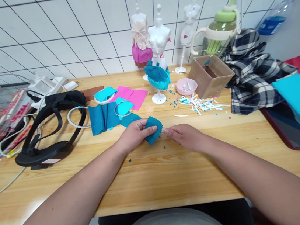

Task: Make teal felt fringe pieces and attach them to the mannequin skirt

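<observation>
My left hand grips a piece of teal crepe paper, thumb on top. The paper's right edge is notched like a fringe. Just right of that edge, the fingertips of my right hand are pinched together; what they hold, if anything, is too small to make out. Small teal scraps lie on the table under the paper. Beyond my hands stands a white mini dress form wearing a ruffled teal paper skirt.
Left are teal crepe strips, pink paper, a metal ring and a black headset. Right are white paper strips, a pink bowl, a cardboard box, a green-lidded jug and plaid cloth.
</observation>
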A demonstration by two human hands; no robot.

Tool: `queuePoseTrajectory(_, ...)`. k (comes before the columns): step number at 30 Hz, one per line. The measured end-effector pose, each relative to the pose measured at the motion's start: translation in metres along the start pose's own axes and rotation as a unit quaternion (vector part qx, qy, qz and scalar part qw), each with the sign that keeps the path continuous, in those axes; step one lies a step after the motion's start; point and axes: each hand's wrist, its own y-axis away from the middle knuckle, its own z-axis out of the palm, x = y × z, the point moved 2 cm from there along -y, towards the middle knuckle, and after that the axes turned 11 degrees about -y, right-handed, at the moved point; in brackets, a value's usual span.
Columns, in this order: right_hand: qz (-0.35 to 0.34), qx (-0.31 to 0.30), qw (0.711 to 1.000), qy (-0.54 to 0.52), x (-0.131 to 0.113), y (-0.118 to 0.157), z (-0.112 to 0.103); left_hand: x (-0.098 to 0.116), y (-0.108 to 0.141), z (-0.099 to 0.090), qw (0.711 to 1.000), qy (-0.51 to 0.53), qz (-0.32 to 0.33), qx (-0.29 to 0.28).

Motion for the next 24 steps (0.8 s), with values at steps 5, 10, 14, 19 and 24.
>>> queuePoseTrajectory(5,0.071,0.057,0.975,-0.204,-0.003,0.003,-0.006,0.001,0.000,0.000,1.000,-0.013,0.020,0.017)
queuePoseTrajectory(10,0.124,0.051,0.944,-0.302,-0.008,0.004,0.000,0.003,0.000,0.001,0.995,-0.068,0.068,-0.011)
queuePoseTrajectory(14,0.061,0.081,0.942,-0.320,-0.009,0.000,0.004,0.003,0.001,0.003,0.991,-0.092,0.087,-0.031)
queuePoseTrajectory(19,0.027,0.145,0.935,-0.322,-0.006,-0.002,-0.001,0.000,0.000,0.004,0.996,-0.031,0.067,-0.046)
queuePoseTrajectory(24,0.025,0.186,0.927,-0.323,-0.003,-0.001,-0.010,-0.002,0.000,0.003,0.997,-0.038,0.047,-0.040)
